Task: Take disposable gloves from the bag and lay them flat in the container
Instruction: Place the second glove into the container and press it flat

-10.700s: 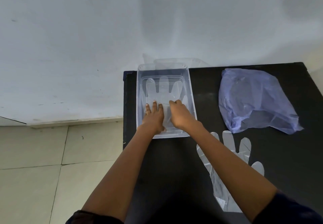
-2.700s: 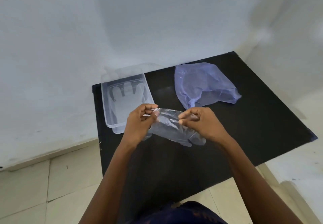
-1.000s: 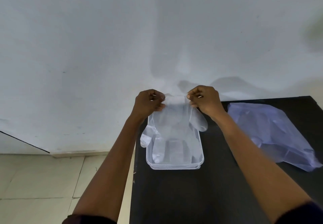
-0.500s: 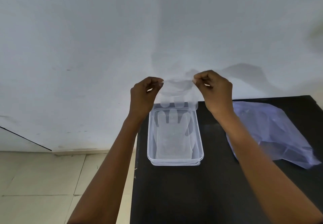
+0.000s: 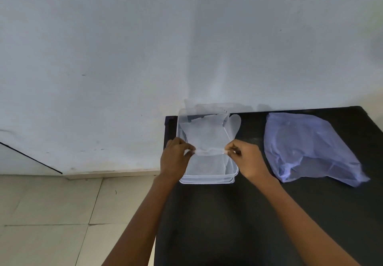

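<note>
Black table (image 5: pixel 269 214), hands (image 5: pixel 209 158) pinching glove (image 5: pixel 207 137) cuff over container (image 5: pixel 207 179)

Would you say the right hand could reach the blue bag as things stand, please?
Probably yes, once freed: the blue bag lies just right of the right hand on the black table, nothing between them. But its fingers pinch the glove cuff over the container.

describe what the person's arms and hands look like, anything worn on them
Both forearms are bare from the bottom edge of the picture up to the wrists; no sleeve shows at this moment. The left hand and right hand are bare too: no glove, ring, watch or bracelet can be made out. Nails and fine detail are too small to tell.
</note>
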